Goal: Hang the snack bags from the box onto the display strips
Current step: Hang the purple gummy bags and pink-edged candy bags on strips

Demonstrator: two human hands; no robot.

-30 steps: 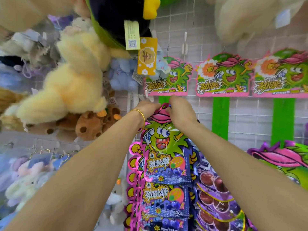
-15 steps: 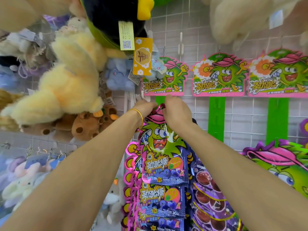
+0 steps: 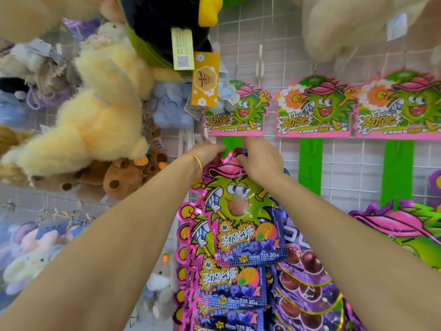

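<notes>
Plush toys (image 3: 95, 120) crowd left; left hand (image 3: 207, 152) and right hand (image 3: 260, 161) pinch snack bag (image 3: 238, 206) top at display strip (image 3: 231, 144).

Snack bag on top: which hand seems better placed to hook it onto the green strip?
Probably the right hand: it grips the top edge of the snack bag, just below the green strip. The left hand sits off at the bag's left corner.
</notes>
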